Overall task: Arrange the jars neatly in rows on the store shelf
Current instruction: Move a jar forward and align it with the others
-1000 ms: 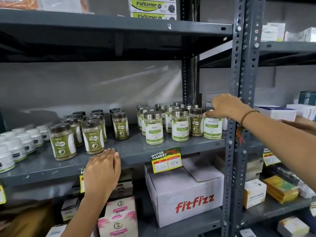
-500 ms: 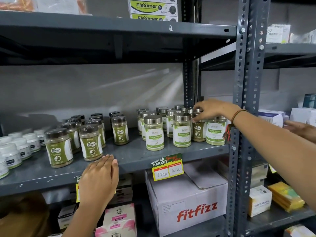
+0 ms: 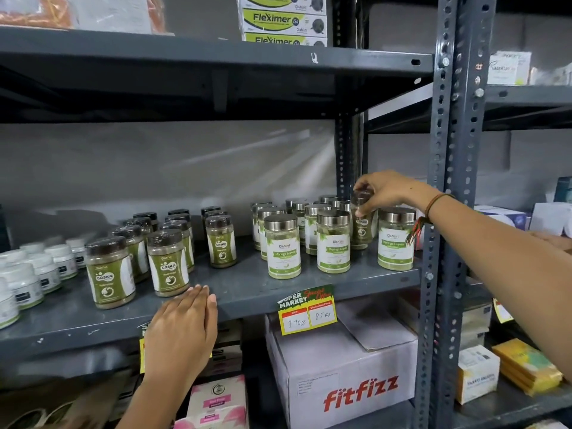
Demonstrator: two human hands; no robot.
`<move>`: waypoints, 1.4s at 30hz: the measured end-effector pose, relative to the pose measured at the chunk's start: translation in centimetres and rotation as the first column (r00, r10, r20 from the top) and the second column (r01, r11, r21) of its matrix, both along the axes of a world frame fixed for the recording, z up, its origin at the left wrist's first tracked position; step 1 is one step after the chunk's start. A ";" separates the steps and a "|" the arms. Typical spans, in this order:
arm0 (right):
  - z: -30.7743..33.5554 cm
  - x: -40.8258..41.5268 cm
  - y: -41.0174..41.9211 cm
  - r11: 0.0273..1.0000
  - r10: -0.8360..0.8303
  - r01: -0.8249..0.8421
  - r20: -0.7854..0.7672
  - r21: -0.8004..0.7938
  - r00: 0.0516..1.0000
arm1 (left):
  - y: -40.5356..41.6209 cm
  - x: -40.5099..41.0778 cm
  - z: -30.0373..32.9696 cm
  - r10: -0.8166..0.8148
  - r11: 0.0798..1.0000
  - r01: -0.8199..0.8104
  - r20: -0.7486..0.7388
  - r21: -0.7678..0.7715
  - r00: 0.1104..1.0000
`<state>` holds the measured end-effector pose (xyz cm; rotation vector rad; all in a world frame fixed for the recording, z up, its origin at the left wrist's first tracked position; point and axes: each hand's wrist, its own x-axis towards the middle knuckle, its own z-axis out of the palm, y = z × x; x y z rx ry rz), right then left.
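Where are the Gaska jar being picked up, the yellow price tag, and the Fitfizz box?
Gaska jar [image 3: 361,226]: head view, on its green label below the fingers.
Price tag [image 3: 307,311]: head view, middle of the tag.
Fitfizz box [image 3: 356,394]: head view, front face by the red lettering.

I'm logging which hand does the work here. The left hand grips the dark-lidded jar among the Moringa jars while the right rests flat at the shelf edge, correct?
Not quite: the hands are swapped. The head view shows the right hand gripping the dark-lidded jar among the Moringa jars, while the left hand rests flat at the shelf edge.
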<state>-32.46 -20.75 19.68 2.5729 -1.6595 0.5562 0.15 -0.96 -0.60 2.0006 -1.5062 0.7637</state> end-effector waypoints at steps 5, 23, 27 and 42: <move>3.1 0.6 2.4 0.973 0.016 0.000 0.067 -0.229 0.998 | 0.3 -0.4 0.2 0.014 1.000 -0.014 -0.009 0.005 1.000; 1.1 17.0 10.6 0.836 0.549 -0.537 0.145 -0.114 0.823 | 0.5 -0.8 0.7 0.023 0.999 -0.022 -0.049 0.024 0.999; -1.1 19.7 9.9 0.829 0.557 -0.558 0.034 0.029 0.830 | 0.5 -0.6 0.6 0.008 1.000 -0.007 -0.053 0.016 0.999; -2.2 22.9 7.2 0.832 0.543 -0.519 -0.096 0.195 0.834 | 0.0 -0.2 0.1 0.004 1.000 -0.004 -0.054 -0.009 0.999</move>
